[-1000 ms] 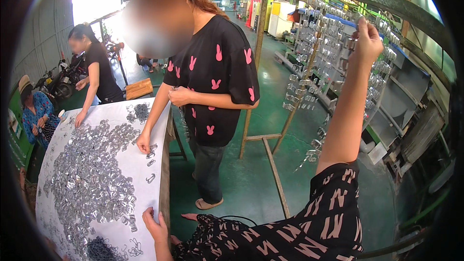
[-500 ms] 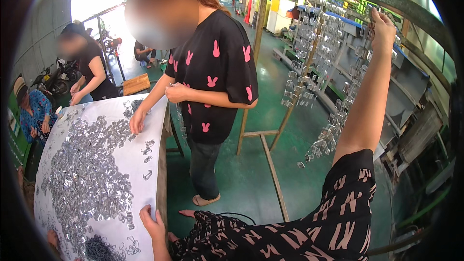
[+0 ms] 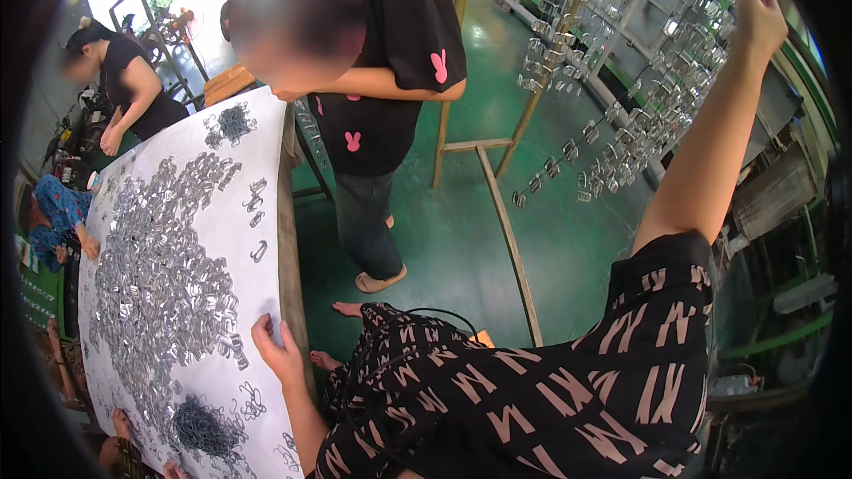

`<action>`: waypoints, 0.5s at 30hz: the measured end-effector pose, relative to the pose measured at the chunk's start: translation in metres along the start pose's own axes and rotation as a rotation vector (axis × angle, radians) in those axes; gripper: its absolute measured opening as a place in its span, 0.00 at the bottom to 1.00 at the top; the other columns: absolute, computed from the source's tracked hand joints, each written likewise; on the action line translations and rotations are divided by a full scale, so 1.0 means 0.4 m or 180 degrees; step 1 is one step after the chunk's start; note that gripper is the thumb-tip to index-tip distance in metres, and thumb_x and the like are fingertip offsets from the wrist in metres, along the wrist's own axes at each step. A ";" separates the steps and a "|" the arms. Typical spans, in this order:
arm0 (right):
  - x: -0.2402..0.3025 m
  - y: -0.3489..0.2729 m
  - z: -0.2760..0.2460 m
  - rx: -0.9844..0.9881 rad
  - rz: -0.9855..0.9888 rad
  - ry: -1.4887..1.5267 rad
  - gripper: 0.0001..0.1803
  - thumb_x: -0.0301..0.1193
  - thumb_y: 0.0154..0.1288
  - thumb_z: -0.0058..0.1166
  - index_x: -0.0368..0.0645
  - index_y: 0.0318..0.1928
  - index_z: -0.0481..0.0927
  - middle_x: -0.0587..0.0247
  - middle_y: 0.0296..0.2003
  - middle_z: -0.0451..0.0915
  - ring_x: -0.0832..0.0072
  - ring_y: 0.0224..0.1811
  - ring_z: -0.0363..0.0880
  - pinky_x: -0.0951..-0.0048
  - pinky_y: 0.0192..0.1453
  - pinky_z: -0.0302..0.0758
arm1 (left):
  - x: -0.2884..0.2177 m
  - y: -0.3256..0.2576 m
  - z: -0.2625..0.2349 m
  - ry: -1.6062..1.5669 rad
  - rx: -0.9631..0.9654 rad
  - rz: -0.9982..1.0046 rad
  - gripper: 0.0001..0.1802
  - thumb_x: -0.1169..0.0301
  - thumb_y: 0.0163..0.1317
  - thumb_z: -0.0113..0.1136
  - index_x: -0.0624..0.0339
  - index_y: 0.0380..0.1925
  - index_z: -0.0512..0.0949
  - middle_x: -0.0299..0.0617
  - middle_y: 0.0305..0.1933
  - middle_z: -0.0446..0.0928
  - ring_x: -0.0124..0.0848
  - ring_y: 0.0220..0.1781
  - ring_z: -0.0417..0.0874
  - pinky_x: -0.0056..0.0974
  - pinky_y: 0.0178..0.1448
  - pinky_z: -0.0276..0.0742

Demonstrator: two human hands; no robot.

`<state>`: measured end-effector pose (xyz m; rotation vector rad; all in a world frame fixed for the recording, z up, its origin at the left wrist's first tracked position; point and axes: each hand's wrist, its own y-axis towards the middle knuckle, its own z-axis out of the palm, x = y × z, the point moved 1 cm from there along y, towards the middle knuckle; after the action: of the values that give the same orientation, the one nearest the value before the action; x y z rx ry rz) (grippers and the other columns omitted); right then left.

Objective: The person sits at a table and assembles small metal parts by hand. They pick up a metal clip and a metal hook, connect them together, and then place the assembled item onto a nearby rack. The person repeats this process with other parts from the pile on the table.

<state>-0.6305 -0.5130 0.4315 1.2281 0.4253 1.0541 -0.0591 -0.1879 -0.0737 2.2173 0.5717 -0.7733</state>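
My left hand [image 3: 275, 350] lies flat on the near edge of a long table covered with a white sheet [image 3: 266, 133], fingers apart and holding nothing. A broad heap of small silver metal clips [image 3: 160, 266] is spread over the sheet, just left of that hand. My right hand [image 3: 756, 2] is raised high at the upper right, at a rack hung with rows of shiny metal parts [image 3: 639, 115]. Whether its fingers hold a part is not visible.
A person in a black shirt with pink rabbits [image 3: 390, 62] leans over the table's far right side. Two more people [image 3: 133, 93] [image 3: 55, 217] work along the left side. A slanted wooden frame [image 3: 506, 222] stands on the green floor [image 3: 568, 248]. A dark wire pile [image 3: 202, 426] lies near me.
The person in the rabbit shirt has bent forward over the table and now looms closer. My right arm has stayed up at the rack; my left hand has stayed on the table edge.
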 end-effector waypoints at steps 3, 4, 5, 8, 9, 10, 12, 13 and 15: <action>0.088 -0.175 -0.038 -0.0154 -0.0082 -0.0770 0.17 0.31 0.58 0.62 0.31 0.44 0.81 0.59 0.34 0.84 0.77 0.32 0.80 0.79 0.39 0.76 | 0.002 -0.003 -0.007 0.0013 -0.0009 -0.0028 0.15 0.76 0.60 0.56 0.69 0.46 0.70 0.50 0.45 0.71 0.42 0.46 0.74 0.41 0.51 0.71; 0.077 -0.229 -0.060 -0.0292 -0.0126 -0.0613 0.17 0.32 0.58 0.61 0.32 0.44 0.82 0.61 0.33 0.84 0.79 0.30 0.79 0.79 0.36 0.74 | 0.005 -0.003 -0.006 0.0008 -0.0017 -0.0024 0.15 0.75 0.60 0.56 0.69 0.46 0.70 0.50 0.44 0.72 0.42 0.46 0.74 0.41 0.51 0.71; 0.068 -0.275 -0.093 -0.0518 -0.0145 -0.0709 0.15 0.30 0.59 0.60 0.32 0.43 0.82 0.61 0.31 0.83 0.78 0.29 0.79 0.79 0.37 0.74 | 0.005 -0.002 -0.004 -0.0004 -0.0006 -0.0024 0.15 0.75 0.60 0.56 0.69 0.46 0.70 0.50 0.44 0.72 0.42 0.46 0.74 0.41 0.51 0.71; -0.006 -0.432 -0.224 -0.1007 -0.0091 -0.1164 0.11 0.28 0.61 0.57 0.33 0.40 0.81 0.62 0.30 0.82 0.78 0.30 0.78 0.78 0.37 0.74 | 0.005 0.001 0.004 -0.0023 0.0011 -0.0024 0.14 0.75 0.60 0.56 0.69 0.46 0.71 0.50 0.44 0.72 0.42 0.46 0.74 0.41 0.51 0.71; -0.047 -0.483 -0.288 -0.1081 0.0081 -0.1426 0.10 0.27 0.61 0.56 0.32 0.39 0.81 0.62 0.30 0.81 0.78 0.31 0.77 0.77 0.38 0.74 | 0.001 0.002 0.007 -0.0039 0.0036 -0.0038 0.14 0.75 0.60 0.56 0.69 0.46 0.71 0.50 0.44 0.72 0.42 0.46 0.74 0.41 0.51 0.71; -0.104 -0.563 -0.346 -0.1174 0.0313 -0.1657 0.10 0.27 0.61 0.55 0.32 0.39 0.80 0.62 0.31 0.80 0.78 0.31 0.76 0.77 0.38 0.73 | -0.003 0.001 0.002 0.0004 0.0025 -0.0038 0.14 0.75 0.60 0.57 0.69 0.46 0.71 0.50 0.44 0.72 0.42 0.46 0.74 0.40 0.51 0.71; -0.151 -0.720 -0.434 -0.1379 0.0819 -0.2047 0.10 0.29 0.62 0.52 0.33 0.34 0.79 0.67 0.26 0.76 0.81 0.26 0.69 0.76 0.31 0.68 | -0.003 0.002 0.005 -0.0048 0.0039 -0.0065 0.14 0.75 0.60 0.57 0.69 0.45 0.71 0.50 0.44 0.72 0.42 0.46 0.74 0.40 0.51 0.71; -0.195 -0.800 -0.494 -0.1393 0.1209 -0.2298 0.10 0.30 0.61 0.52 0.33 0.34 0.79 0.64 0.27 0.77 0.79 0.28 0.71 0.73 0.34 0.70 | -0.001 0.001 0.003 -0.0066 0.0036 -0.0083 0.14 0.75 0.60 0.57 0.69 0.45 0.71 0.50 0.44 0.72 0.42 0.46 0.74 0.40 0.51 0.71; -0.152 -0.946 -0.514 -0.1164 0.1862 -0.2962 0.12 0.31 0.57 0.53 0.35 0.37 0.81 0.58 0.33 0.82 0.69 0.35 0.79 0.68 0.44 0.74 | -0.002 0.000 -0.003 -0.0053 0.0039 -0.0080 0.14 0.75 0.60 0.57 0.69 0.45 0.71 0.49 0.45 0.72 0.42 0.46 0.74 0.40 0.51 0.71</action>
<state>-0.6578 -0.4382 0.0040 1.3816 -0.8501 0.8538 -0.0594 -0.1872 -0.0727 2.2166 0.5894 -0.8095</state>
